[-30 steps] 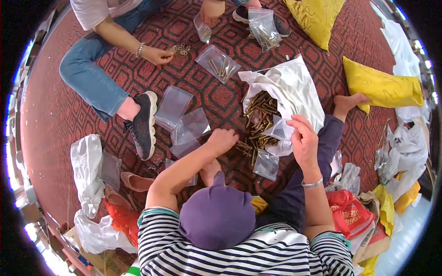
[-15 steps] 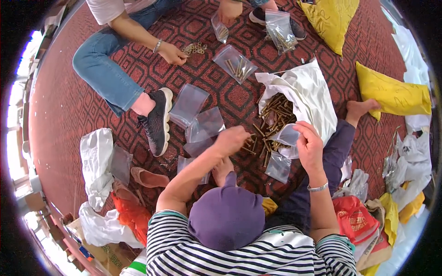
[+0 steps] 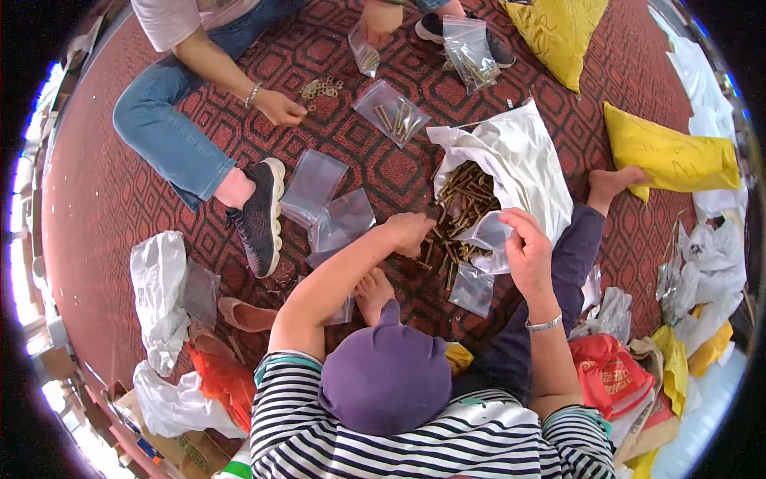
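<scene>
Long brass-coloured bolts (image 3: 471, 191) spill from the mouth of a white woven sack (image 3: 527, 164) onto the carpet. My left hand (image 3: 409, 232) is beside the spilled bolts, its fingers curled closed around some bolts, though they mostly hide them. With thumb and fingers pinched, my right hand (image 3: 528, 249) holds a clear plastic bag (image 3: 488, 232) by its edge, over the sack mouth. Another clear bag (image 3: 472, 289) lies flat just below it. Left of my left hand are several flat zip bags (image 3: 315, 185) that look empty.
A co-worker sits opposite, one hand (image 3: 281, 108) near a pile of washers (image 3: 323, 88), the other (image 3: 383, 21) at a small bag (image 3: 365, 54). Bags holding bolts (image 3: 392, 114) lie between us. Yellow sacks (image 3: 674, 156) are on the right, pink shoes (image 3: 246, 314) on the left.
The co-worker's hand has drawn back from the washer pile. My left hand has shifted slightly at the bolts; my right hand still holds the bag. The whole view has moved a little.
</scene>
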